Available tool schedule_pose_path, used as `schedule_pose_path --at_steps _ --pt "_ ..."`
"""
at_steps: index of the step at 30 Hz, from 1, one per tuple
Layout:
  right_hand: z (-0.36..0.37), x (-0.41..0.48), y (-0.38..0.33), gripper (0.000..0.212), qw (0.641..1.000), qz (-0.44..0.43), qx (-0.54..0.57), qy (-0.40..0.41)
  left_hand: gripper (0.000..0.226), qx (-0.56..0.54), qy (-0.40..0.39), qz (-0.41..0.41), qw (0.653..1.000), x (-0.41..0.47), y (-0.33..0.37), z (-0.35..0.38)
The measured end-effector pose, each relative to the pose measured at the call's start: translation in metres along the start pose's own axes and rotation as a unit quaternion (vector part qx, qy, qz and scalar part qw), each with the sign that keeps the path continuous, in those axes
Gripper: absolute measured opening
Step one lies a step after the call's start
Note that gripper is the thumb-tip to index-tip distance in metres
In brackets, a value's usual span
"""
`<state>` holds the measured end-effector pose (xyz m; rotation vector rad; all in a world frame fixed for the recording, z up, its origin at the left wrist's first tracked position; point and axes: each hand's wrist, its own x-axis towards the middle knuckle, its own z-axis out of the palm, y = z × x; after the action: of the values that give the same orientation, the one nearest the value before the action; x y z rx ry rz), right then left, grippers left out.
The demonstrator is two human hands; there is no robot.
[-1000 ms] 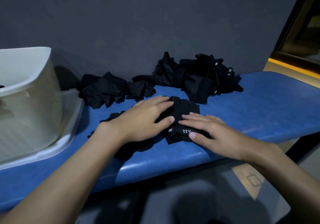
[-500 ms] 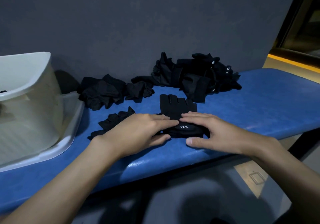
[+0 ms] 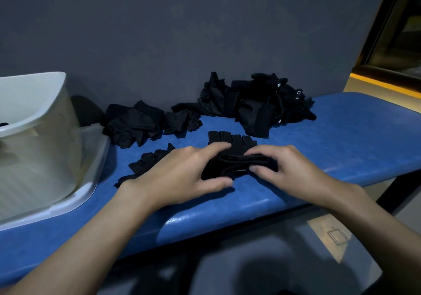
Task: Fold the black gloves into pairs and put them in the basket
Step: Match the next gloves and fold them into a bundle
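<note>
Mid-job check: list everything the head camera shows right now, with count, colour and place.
glove pair: one, black, bench centre, partly folded
loose glove: one or two, black, left of the hands
small glove heap: one, black, back of the bench, beside the basket
large glove heap: one, black, back right, against the wall
basket: one, white, left end of the bench
tray: one, white, under the basket
bench: one, blue, across the view
wall: one, dark grey, behind the bench
left hand: holds the glove pair's left end
right hand: fingers pinch its folded right end
</note>
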<state>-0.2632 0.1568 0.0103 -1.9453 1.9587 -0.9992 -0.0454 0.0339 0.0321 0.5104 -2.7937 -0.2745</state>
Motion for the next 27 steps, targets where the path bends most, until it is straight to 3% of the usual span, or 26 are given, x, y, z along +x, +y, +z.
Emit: schedule_pose_path --at_steps 2,6,11,17,23,27 --pt "-0.001 0.000 -0.001 0.026 1.000 0.003 0.022 0.006 0.075 -0.014 0.003 -0.001 1.000 0.001 -0.001 0.000" --pt "-0.007 0.001 -0.006 0.033 0.999 -0.002 0.043 0.022 0.048 -0.098 0.041 -0.002 0.994 0.005 -0.002 0.003" --pt "-0.016 -0.004 -0.009 0.072 0.998 0.012 0.065 -0.024 0.030 -0.211 0.051 -0.038 0.975 0.008 -0.003 0.006" --pt "-0.011 -0.001 -0.008 0.055 0.996 0.009 0.092 0.012 0.021 -0.263 0.062 -0.066 0.960 0.012 -0.004 0.009" --pt "-0.009 0.007 0.003 0.044 0.994 0.015 0.106 0.008 0.044 -0.227 0.092 -0.081 0.966 0.014 -0.005 0.012" --pt "-0.004 0.015 0.011 0.048 0.993 0.041 0.107 0.021 0.042 -0.227 0.096 -0.092 0.965 0.021 -0.010 0.018"
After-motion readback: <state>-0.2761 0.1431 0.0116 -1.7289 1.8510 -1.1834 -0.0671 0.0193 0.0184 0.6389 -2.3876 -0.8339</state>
